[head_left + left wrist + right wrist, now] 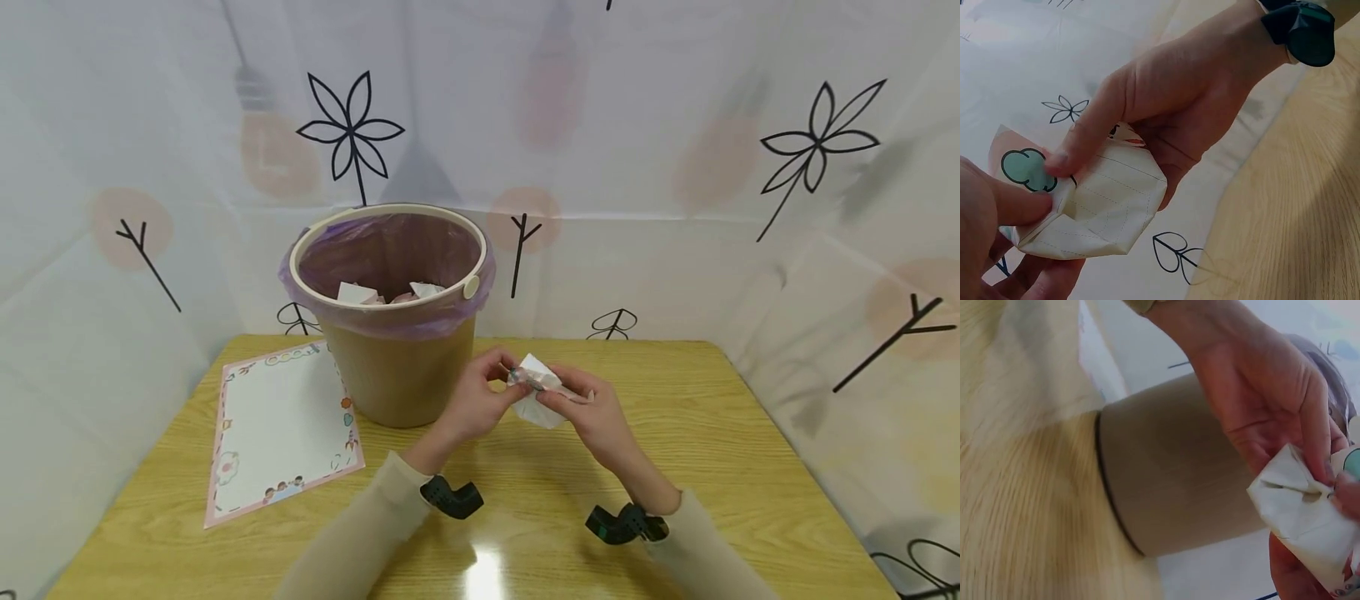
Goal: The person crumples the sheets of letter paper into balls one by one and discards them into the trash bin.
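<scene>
Between both hands, above the wooden table, is a crumpled sheet of paper (542,410), pale with dashed lines and a printed green cloud in the left wrist view. My left hand (480,394) pinches its left side between thumb and fingers. On the other side my right hand (596,414) grips the paper, thumb on top. Just left of the hands stands a beige bin (401,375), lined with a purple bag (442,323); crumpled paper pieces (357,293) lie inside it. In the right wrist view, the paper (1300,512) shows deep folds.
A flat sheet with a pink decorated border (288,429) lies on the table left of the bin. The wooden table (675,433) extends to the right of the hands. A white printed cloth (600,167) hangs behind and along the sides.
</scene>
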The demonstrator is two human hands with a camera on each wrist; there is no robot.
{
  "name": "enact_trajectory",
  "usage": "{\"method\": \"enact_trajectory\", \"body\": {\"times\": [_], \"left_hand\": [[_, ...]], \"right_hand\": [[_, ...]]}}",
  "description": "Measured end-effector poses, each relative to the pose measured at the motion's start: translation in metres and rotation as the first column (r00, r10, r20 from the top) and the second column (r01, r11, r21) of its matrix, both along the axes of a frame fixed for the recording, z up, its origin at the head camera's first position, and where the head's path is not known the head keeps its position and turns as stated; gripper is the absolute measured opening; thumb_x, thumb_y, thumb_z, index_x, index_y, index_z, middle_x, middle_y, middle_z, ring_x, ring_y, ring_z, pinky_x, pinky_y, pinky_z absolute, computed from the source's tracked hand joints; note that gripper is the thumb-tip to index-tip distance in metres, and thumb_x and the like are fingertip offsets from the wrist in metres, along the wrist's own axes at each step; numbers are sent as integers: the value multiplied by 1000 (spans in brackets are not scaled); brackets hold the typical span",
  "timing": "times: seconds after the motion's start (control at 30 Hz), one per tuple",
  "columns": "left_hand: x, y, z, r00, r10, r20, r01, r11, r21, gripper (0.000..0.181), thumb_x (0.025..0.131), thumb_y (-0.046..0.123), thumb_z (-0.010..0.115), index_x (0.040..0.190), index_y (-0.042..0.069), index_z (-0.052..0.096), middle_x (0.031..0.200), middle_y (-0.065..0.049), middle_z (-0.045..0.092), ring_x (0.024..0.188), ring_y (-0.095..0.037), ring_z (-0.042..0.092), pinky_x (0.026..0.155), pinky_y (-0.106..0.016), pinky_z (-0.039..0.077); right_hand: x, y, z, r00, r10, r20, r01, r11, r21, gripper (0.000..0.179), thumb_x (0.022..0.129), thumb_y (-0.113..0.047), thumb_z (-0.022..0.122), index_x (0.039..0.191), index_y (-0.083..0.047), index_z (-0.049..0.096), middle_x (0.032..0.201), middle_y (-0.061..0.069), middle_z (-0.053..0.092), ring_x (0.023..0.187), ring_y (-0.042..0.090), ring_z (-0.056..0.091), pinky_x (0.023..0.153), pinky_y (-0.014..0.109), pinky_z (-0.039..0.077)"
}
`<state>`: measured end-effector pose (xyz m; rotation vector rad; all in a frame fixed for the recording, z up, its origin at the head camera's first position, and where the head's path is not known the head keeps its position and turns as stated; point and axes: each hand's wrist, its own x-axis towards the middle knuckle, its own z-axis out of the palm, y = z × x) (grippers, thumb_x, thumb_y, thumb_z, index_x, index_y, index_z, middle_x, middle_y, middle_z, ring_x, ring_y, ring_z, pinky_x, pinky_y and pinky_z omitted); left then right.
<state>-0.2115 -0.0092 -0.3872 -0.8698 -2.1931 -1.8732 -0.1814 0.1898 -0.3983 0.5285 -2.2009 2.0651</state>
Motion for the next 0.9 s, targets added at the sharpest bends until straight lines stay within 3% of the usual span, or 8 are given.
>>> {"method": "enact_trajectory", "body": {"times": [0.13, 0.23, 0.37, 0.47, 0.67, 0.83, 0.9], "left_hand": [[3, 4, 2, 993, 47, -109, -45, 999, 21, 15, 85, -7, 74, 86, 1, 62, 91, -12, 64, 81, -25, 62, 66, -31, 54], [11, 5, 10, 981, 78, -180, -69, 996, 57, 15, 81, -14, 73, 80, -3, 63, 85, -16, 63, 78, -30, 60, 67, -31, 53], [25, 7, 22, 966, 120, -227, -101, 990, 96, 15, 78, -19, 72, 75, -6, 64, 87, -19, 60, 77, -27, 59, 56, -24, 52], [22, 9, 15, 951, 131, -279, -108, 990, 96, 17, 78, -20, 70, 72, -5, 66, 96, -20, 62, 83, -26, 63, 51, -21, 51], [5, 9, -5, 923, 76, -378, -60, 997, 53, 22, 84, -17, 67, 76, 3, 71, 102, -11, 74, 84, -22, 70, 48, -19, 48], [0, 1, -5, 924, -16, -382, 1, 999, -40, 10, 88, -2, 73, 92, 8, 73, 111, -5, 73, 93, -16, 70, 61, -22, 56], [-2, -3, -4, 927, -67, -369, 32, 994, -101, 17, 85, 4, 78, 101, 8, 72, 117, -4, 71, 99, -15, 68, 68, -27, 58]], "right_hand": [[0, -4, 0, 997, -70, -38, 71, 997, 28, 32, 93, -9, 71, 121, 6, 67, 109, 2, 70, 92, 19, 66, 73, 31, 56], [-1, -5, 0, 988, -133, -72, 138, 988, 68, 24, 93, -8, 71, 114, 4, 72, 103, 1, 71, 86, 18, 65, 69, 30, 55], [-2, -8, 0, 972, -200, -125, 215, 969, 121, 11, 92, -5, 71, 100, 0, 76, 96, 8, 72, 81, 19, 65, 66, 31, 54], [-3, -10, 0, 963, -234, -136, 252, 958, 137, 8, 91, 1, 69, 93, -1, 76, 95, 13, 73, 79, 18, 66, 65, 31, 55], [-4, -11, -1, 963, -253, -96, 264, 957, 124, 11, 91, 7, 64, 91, 4, 74, 97, 16, 72, 77, 19, 67, 63, 30, 55], [-6, -9, 0, 977, -213, -25, 214, 973, 89, 10, 92, 0, 67, 95, 6, 74, 98, 15, 72, 81, 18, 67, 66, 30, 56], [-6, -7, 1, 984, -179, 16, 178, 982, 55, 12, 92, -1, 68, 95, 9, 73, 97, 16, 71, 79, 17, 67, 66, 29, 56]]}}
